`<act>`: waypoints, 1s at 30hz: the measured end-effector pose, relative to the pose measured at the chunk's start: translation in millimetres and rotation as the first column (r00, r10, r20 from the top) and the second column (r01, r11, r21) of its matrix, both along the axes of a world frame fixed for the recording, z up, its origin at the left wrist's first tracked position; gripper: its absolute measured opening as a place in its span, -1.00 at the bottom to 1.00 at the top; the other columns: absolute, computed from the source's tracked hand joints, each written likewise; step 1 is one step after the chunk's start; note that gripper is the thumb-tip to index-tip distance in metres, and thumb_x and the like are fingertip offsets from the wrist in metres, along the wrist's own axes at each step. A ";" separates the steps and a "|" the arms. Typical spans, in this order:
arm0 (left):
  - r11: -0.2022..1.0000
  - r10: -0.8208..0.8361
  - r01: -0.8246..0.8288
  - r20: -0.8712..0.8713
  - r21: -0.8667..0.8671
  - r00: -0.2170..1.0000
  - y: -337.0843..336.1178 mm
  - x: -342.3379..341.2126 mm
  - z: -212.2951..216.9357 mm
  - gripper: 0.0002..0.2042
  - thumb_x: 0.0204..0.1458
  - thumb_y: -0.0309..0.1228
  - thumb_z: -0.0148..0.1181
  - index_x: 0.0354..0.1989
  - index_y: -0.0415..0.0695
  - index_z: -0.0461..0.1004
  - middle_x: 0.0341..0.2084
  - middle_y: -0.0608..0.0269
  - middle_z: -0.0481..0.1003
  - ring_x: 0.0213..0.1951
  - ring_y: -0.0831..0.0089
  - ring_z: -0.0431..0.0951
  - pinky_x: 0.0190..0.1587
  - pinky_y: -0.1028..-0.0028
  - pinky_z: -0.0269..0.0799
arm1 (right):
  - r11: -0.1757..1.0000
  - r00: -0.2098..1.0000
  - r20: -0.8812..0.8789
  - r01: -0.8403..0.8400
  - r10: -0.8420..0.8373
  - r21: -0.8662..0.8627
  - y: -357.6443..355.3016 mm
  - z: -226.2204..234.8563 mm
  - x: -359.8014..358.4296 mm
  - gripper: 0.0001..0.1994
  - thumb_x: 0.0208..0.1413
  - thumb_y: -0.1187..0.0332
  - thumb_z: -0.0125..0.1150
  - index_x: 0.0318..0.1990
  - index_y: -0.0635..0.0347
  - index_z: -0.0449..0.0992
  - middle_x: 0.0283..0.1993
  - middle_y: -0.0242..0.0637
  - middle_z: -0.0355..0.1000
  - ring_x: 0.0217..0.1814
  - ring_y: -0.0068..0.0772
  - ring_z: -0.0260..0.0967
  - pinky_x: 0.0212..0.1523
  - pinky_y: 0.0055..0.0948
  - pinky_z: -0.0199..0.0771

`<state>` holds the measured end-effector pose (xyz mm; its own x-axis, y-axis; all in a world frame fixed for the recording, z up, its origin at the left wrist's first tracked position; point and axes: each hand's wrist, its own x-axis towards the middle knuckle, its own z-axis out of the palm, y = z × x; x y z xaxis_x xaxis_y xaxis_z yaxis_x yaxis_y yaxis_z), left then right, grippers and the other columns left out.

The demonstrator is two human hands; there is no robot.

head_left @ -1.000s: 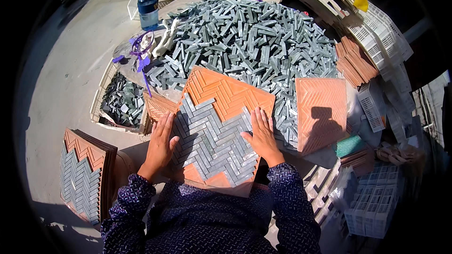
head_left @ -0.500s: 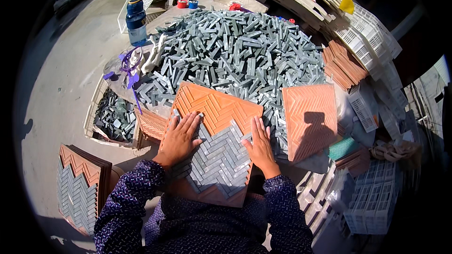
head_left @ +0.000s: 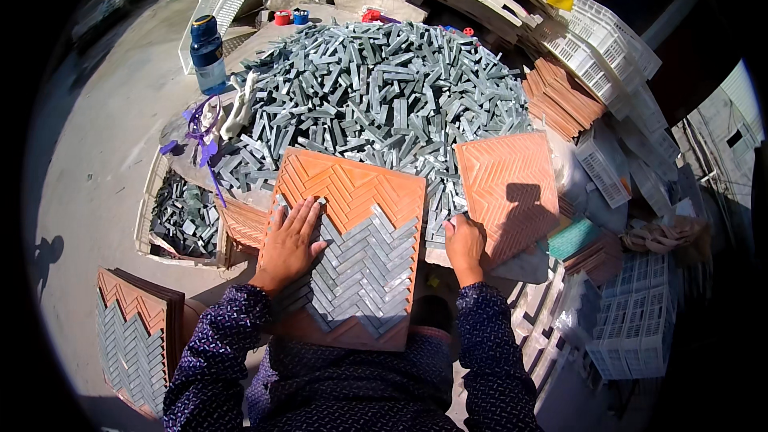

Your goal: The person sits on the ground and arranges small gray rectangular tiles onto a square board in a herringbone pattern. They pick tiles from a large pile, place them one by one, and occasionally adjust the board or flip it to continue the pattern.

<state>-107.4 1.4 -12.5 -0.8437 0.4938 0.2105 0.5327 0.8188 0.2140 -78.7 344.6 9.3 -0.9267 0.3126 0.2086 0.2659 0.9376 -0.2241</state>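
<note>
An orange herringbone mould tray (head_left: 352, 188) lies tilted on my lap, its lower half filled with grey stone strips (head_left: 368, 272). My left hand (head_left: 290, 244) rests flat on the tray's left side, fingers spread over the topmost strips. My right hand (head_left: 464, 244) is off the tray's right edge, fingers curled down at the foot of the big pile of loose grey strips (head_left: 384, 88). What its fingers hold is hidden.
A second, unfilled orange tray (head_left: 506, 184) leans on the pile at the right. Filled trays (head_left: 132, 332) stand stacked at lower left beside a crate of grey pieces (head_left: 180, 216). A blue bottle (head_left: 206, 44), stacked orange trays (head_left: 560, 100) and white crates (head_left: 632, 328) surround me.
My right hand has left the tray's surface and moved right to the edge of the pile. My left hand has slid slightly up the left side of the tray.
</note>
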 end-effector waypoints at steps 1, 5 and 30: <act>1.000 -0.001 0.001 -0.006 0.008 1.000 1.0 0.1 -1.5 -0.29 0.10 -0.01 -0.01 0.33 -0.19 0.01 0.33 0.09 0.05 0.35 0.26 0.01 0.35 0.12 -0.18 | 0.999 1.000 0.000 0.013 -0.013 -0.030 -1.9 -0.8 -1.0 -0.77 0.04 0.28 0.22 -0.25 0.26 0.45 -0.29 0.01 0.50 -0.27 0.14 0.45 -0.27 -0.07 0.43; 0.999 -0.031 0.029 0.032 0.042 0.999 -2.6 -1.2 5.2 -0.29 0.10 -0.02 -0.01 0.33 -0.19 0.01 0.33 0.09 0.04 0.37 0.21 -0.02 0.34 0.11 -0.17 | 0.980 0.994 -0.022 0.100 -0.105 -0.169 -9.6 -15.7 -12.9 -0.66 -0.02 0.23 0.29 -0.18 0.25 0.41 -0.32 0.06 0.50 -0.22 0.15 0.46 -0.22 -0.04 0.43; 0.602 0.040 -0.315 0.366 0.734 0.930 -39.3 160.9 9.3 -0.77 0.05 -0.51 0.08 -0.11 -0.27 0.46 -0.11 -0.01 0.49 0.01 0.09 0.46 0.11 0.28 0.28 | 0.355 0.981 -0.032 -0.100 0.191 -0.930 -132.5 -15.0 159.2 -0.85 0.18 0.39 0.09 -0.20 0.29 0.44 -0.45 -0.31 0.39 -0.51 -0.50 0.35 -0.49 -0.58 0.33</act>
<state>53.5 -37.9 -3.2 -0.9800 0.0960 0.1741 0.1968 0.3436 0.9183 80.5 212.1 -5.7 -0.9750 0.1247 -0.1840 0.2044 0.1782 -0.9625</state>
